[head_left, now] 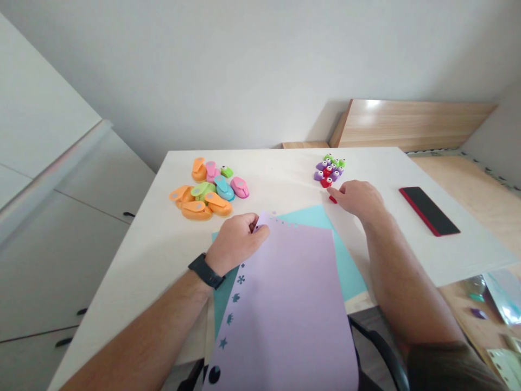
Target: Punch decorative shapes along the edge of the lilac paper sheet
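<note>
My left hand (241, 241), with a dark watch on its wrist, pinches the top left corner of a purple sheet of paper (293, 293). Small shapes, among them a star and a flower, are cut out along the sheet's left edge, and more cutouts run along its top. Beneath it lies a light blue sheet (348, 266). My right hand (358, 200) is at the right, its fingers closed on a small red craft punch (332, 199), partly hidden by them. Just beyond is a cluster of small purple, red and green craft punches (329, 170).
Larger orange, pink, green and blue craft punches (211, 193) lie at the back left of the white table (280, 168). A black and red flat case (429, 210) rests on the right. White cabinets (77, 217) stand left, a wooden bed (415, 124) behind right.
</note>
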`<state>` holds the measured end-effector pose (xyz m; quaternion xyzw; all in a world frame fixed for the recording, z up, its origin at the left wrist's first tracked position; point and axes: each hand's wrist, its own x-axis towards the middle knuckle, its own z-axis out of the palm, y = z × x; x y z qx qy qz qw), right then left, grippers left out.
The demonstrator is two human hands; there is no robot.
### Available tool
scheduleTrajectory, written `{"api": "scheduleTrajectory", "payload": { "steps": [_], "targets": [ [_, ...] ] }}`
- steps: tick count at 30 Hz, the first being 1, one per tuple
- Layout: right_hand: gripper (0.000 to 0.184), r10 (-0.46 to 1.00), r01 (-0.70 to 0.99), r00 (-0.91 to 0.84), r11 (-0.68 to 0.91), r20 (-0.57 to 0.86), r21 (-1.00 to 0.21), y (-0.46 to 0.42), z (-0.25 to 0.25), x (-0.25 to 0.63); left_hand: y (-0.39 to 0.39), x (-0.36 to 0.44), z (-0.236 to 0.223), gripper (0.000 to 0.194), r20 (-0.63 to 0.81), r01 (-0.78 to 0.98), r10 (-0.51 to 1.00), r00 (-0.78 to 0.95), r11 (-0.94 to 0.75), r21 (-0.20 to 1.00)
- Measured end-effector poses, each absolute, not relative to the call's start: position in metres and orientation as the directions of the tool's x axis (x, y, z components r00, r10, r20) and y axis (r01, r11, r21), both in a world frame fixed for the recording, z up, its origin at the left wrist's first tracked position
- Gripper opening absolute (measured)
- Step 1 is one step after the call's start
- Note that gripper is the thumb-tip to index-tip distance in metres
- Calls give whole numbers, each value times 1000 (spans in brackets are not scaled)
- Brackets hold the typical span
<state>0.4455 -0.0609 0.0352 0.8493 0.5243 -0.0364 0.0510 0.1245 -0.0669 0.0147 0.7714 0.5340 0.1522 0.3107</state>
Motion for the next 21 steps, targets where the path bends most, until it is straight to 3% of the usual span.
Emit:
{"api": "scheduleTrajectory", "payload": {
  "steps": [3, 6, 8, 11, 13, 15, 21],
  "targets": [
    [57, 879, 882, 471, -470, -75, 24, -63, 36, 447, -67, 124, 15, 30, -86, 732, 922, 377, -240, 637],
    [56, 904, 906, 423, -418, 70, -71, -64, 35, 442, -67, 124, 15, 30, -73, 727, 920, 384, -253, 639],
    [49, 936, 953, 279, -242, 217, -179, -65, 32, 431, -67, 125, 15, 30, -69, 722, 919, 389, -257, 642],
    [40, 930, 938, -79, 191, 360, -289, -69, 22, 404, -67, 125, 15, 29, -70, 720, 916, 395, -261, 643],
    [39, 892, 865, -299, 403, 338, -298, -73, 15, 384, -67, 125, 14, 28, -71, 721, 915, 397, -263, 642],
    [40, 858, 814, -431, 503, 279, -290, -78, 10, 366, -68, 125, 14, 27, -72, 721, 915, 397, -262, 642],
    [39, 867, 841, -468, 496, 171, -215, -82, 9, 350, -68, 125, 12, 27, -70, 714, 916, 396, -259, 650]
  ]
}}
